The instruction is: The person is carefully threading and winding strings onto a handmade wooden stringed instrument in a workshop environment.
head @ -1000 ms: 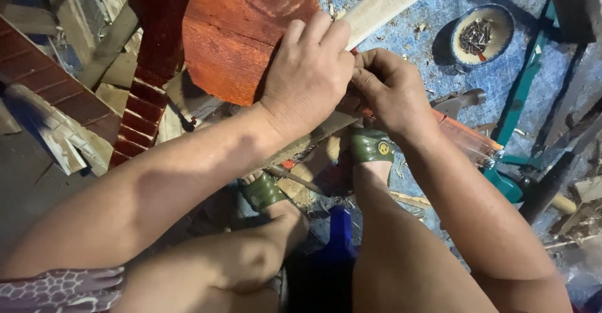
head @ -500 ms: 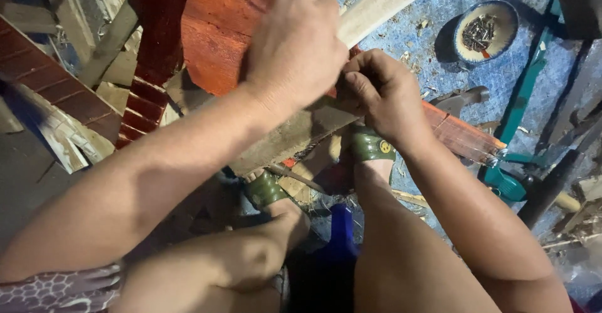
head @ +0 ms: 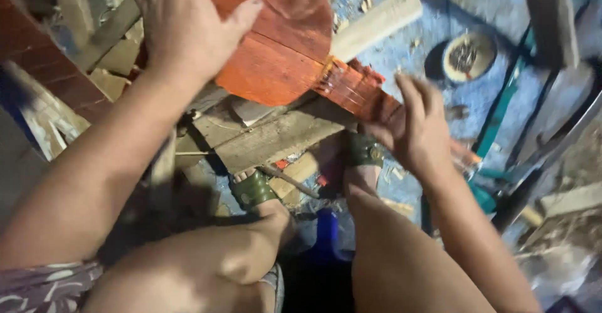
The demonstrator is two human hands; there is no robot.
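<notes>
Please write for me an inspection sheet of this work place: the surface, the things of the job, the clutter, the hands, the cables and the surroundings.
Surface: blue ground strewn with wood chips.
Job's things: red paddle-shaped wooden piece, its narrow neck wrapped in clear film, resting across a grey plank.
Clutter: pale wooden strip, round dish of small dark bits, wood offcuts at left.
Hands: left hand lies flat on the paddle's wide end, fingers spread; right hand is open beside the neck, contact unclear through blur.
Cables: nothing seen.
Surroundings: green sandals on both feet under the plank, teal metal frame at right.
</notes>
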